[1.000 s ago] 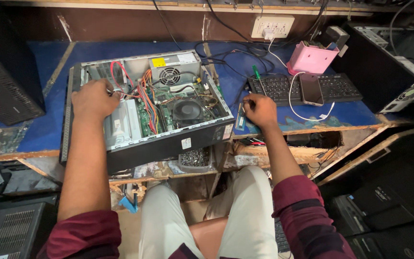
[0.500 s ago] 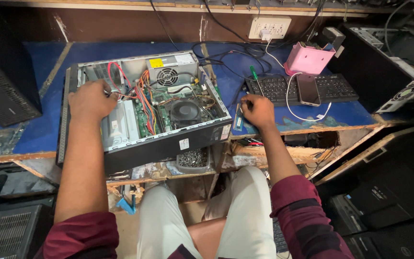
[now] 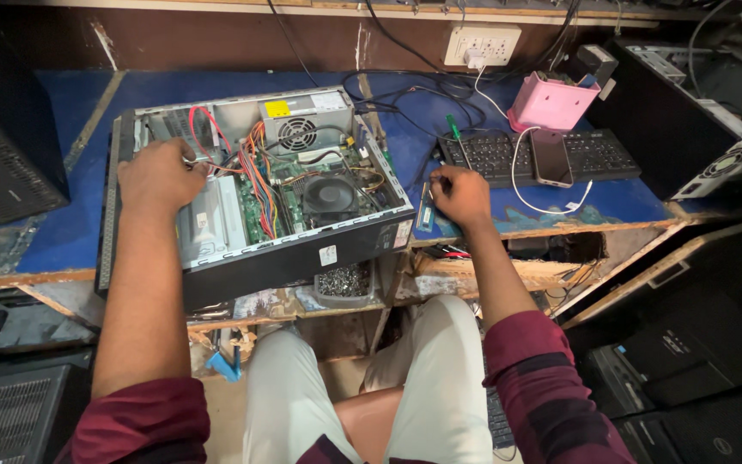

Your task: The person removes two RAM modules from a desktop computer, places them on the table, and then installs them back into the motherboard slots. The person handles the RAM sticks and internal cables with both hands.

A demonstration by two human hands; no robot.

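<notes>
1. A seated person works over an open desktop computer case [image 3: 251, 202] lying on its side on a blue workbench [image 3: 70, 232], its near edge overhanging the bench front
2. The left hand [image 3: 161, 176] rests loosely curled inside the far-left part of the case, at the red and white cables [image 3: 203, 137] beside the metal drive bracket [image 3: 208, 223]; whether the fingers pinch a cable cannot be told, since the back of the hand covers them
3. The right hand [image 3: 461, 196] lies on the bench just right of the case, fingers curled narrow beside a green memory stick [image 3: 425, 209]; whether it touches or grips the stick cannot be told
4. Done well, the work calls for lifting the stick by its edges, keeping the cables clear of the cooling fan [image 3: 330, 196], and steadying the overhanging case
5. Far right lie a black keyboard [image 3: 491, 156], a phone [image 3: 551, 157] on its charging cable, a green-handled screwdriver [image 3: 457, 137] and a pink box [image 3: 551, 103]
6. The memory slots are lost among the orange wiring, the tray of screws [image 3: 343, 282] under the case is half hidden, and the dark towers at both sides are cut off
</notes>
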